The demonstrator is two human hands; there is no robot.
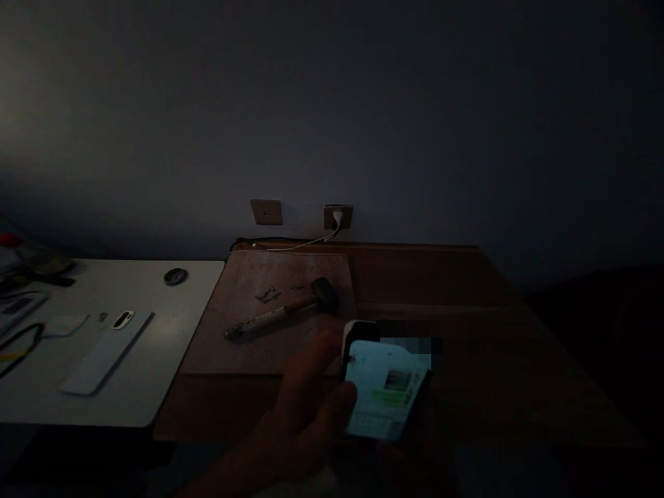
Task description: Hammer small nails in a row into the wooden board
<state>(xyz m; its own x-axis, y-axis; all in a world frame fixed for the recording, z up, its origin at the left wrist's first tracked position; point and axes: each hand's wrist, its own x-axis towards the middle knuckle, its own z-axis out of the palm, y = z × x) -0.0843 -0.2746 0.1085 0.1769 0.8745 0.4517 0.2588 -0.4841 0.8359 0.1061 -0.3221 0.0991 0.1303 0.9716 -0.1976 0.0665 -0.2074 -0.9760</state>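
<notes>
My left hand (311, 408) is closed around a smartphone (376, 394) with a lit screen, its thumb along the left edge. The phone is tilted, and part of the screen's top is blurred out. Close under the phone's lower edge is my right hand (394, 453), so dark that only a fingertip shows. Whether it grips the phone cannot be made out. Beyond the hands, a mallet (290, 308) with a dark head lies on a square board (243, 360). Several small metal pieces (268, 294), perhaps screws, lie near it.
The wooden table (467, 387) meets a white table (171, 387) on the left. On the white one lie a slim white panel with a dark oval cutout (108, 353), a tape roll (176, 277) and cables (25, 346). A plug (338, 218) sits in the wall socket.
</notes>
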